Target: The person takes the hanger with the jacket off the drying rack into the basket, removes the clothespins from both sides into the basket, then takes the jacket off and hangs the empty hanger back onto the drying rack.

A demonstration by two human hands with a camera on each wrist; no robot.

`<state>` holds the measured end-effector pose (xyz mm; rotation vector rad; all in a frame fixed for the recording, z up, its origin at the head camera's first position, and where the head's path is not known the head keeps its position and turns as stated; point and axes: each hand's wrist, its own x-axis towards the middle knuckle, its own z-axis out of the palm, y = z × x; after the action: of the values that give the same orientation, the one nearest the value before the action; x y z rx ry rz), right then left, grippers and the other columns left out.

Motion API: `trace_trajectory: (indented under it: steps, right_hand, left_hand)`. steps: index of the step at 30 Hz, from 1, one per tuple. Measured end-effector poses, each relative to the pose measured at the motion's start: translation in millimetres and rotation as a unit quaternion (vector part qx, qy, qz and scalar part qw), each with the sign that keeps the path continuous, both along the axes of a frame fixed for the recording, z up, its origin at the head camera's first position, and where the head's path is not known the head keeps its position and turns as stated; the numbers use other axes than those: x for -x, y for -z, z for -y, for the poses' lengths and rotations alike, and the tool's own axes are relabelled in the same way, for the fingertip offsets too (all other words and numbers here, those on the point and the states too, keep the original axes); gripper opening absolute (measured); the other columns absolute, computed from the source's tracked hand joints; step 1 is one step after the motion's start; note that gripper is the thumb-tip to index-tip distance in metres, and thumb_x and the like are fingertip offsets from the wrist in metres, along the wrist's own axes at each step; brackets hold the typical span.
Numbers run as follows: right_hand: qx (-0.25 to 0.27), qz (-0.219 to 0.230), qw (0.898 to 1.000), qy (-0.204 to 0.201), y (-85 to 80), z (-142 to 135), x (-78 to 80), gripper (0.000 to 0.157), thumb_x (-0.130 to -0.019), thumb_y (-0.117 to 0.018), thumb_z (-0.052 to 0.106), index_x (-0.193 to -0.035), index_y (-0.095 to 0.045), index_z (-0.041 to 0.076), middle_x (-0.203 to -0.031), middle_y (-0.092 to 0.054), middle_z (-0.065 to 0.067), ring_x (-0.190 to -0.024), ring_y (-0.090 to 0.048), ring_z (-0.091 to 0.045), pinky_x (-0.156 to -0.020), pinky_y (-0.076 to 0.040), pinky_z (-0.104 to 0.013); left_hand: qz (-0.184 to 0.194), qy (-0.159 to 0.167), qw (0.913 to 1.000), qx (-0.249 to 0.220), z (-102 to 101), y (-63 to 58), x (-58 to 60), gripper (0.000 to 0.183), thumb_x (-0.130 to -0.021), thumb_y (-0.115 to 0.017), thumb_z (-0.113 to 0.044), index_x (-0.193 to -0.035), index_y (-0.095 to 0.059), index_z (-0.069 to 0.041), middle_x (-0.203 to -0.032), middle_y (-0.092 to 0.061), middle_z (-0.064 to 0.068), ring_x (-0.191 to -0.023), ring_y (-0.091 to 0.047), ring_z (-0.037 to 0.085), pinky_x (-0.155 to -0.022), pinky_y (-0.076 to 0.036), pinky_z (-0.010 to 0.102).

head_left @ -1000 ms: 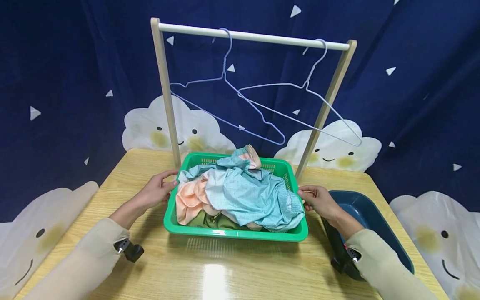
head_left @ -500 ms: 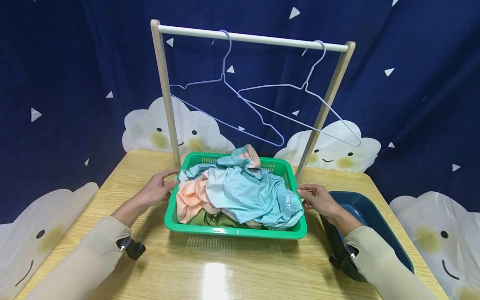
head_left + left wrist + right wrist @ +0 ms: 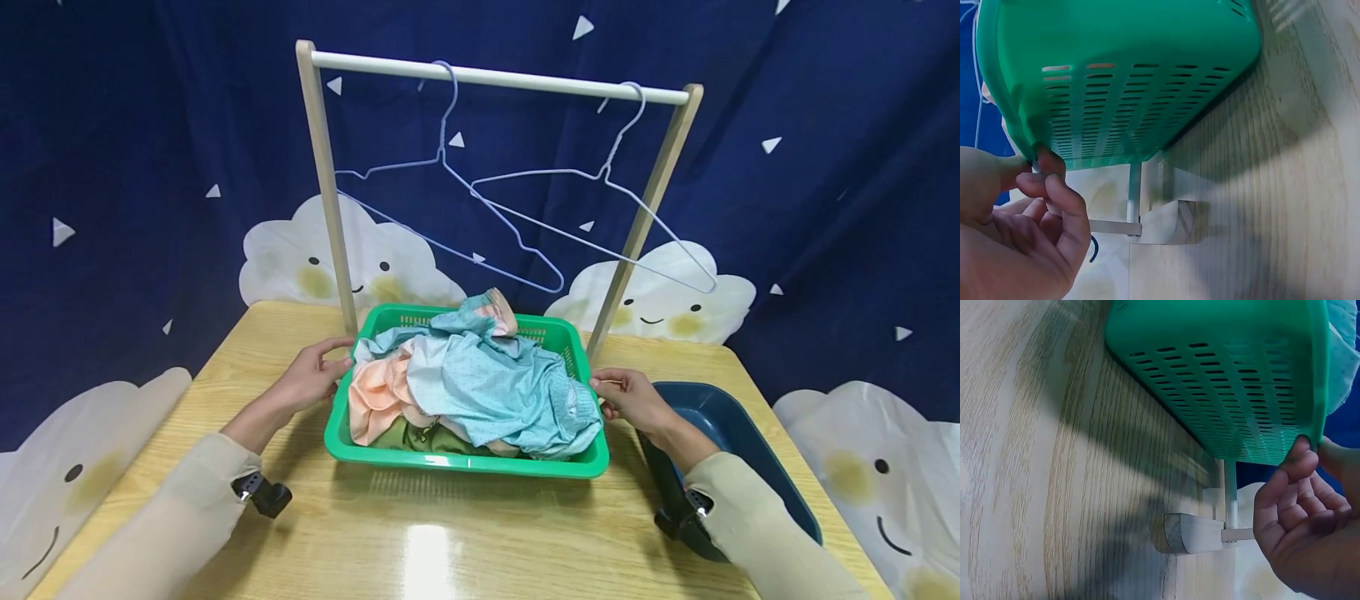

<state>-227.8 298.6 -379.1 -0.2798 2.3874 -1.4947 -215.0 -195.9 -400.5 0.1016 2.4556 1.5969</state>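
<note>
A green plastic basket (image 3: 465, 463) with slotted sides stands mid-table, heaped with clothes. On top lies a light blue dotted garment (image 3: 487, 387); a peach garment (image 3: 378, 396) and an olive green one (image 3: 427, 439) show beneath it. My left hand (image 3: 318, 375) pinches the basket's left rim between thumb and fingers, as the left wrist view shows up close. On the opposite side my right hand (image 3: 633, 402) pinches the right rim, its thumb over the edge and curled fingers (image 3: 1300, 464) under it.
Behind the basket rises a wooden rack with a white rail (image 3: 502, 77). Two wire hangers, one lilac (image 3: 442, 154) and one paler (image 3: 606, 172), hang from it. A dark blue tub (image 3: 750, 442) stands at the right, under the right forearm. A cloud-print curtain (image 3: 180, 108) backs the table.
Both hands keep their hold on the basket rim. The whole head view has shifted slightly left; the basket and clothes otherwise look the same.
</note>
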Motion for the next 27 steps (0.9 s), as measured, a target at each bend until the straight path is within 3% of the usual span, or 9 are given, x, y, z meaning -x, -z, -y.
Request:
trace_trajectory:
  steps: [13,24,27]
  right_hand:
    - [-0.006,0.004,1.000,0.015,-0.1,1.5,-1.6,0.044,-0.108,-0.049,0.017,-0.139,-0.047,-0.014,-0.077,-0.064,0.012,-0.063,-0.054,-0.006,-0.062,-0.050,-0.024]
    - [-0.016,0.012,0.999,0.027,-1.4,5.1,-2.5,0.044,-0.108,-0.048,0.018,-0.139,-0.048,-0.013,-0.074,-0.063,0.012,-0.064,-0.056,-0.004,-0.064,-0.052,-0.023]
    - [-0.029,0.009,0.999,0.034,-2.3,6.7,-2.7,0.046,-0.109,-0.047,0.022,-0.140,-0.048,-0.012,-0.082,-0.066,0.008,-0.066,-0.060,-0.004,-0.067,-0.055,-0.025]
  left_hand:
    - [0.000,0.002,1.0000,-0.008,2.2,1.2,-0.5,0.052,-0.109,-0.045,-0.019,-0.155,-0.032,-0.001,-0.057,-0.045,-0.007,-0.050,-0.039,0.008,-0.056,-0.042,0.028]
    - [-0.024,-0.012,0.9996,0.000,0.7,-0.7,-2.0,0.051,-0.108,-0.048,-0.017,-0.153,-0.034,0.002,-0.062,-0.061,-0.007,-0.055,-0.055,0.011,-0.057,-0.048,0.027]
    - [-0.036,-0.016,0.9992,0.006,0.0,-0.6,-2.8,0.052,-0.107,-0.049,-0.017,-0.153,-0.035,0.003,-0.062,-0.062,-0.006,-0.054,-0.056,0.009,-0.057,-0.050,0.028]
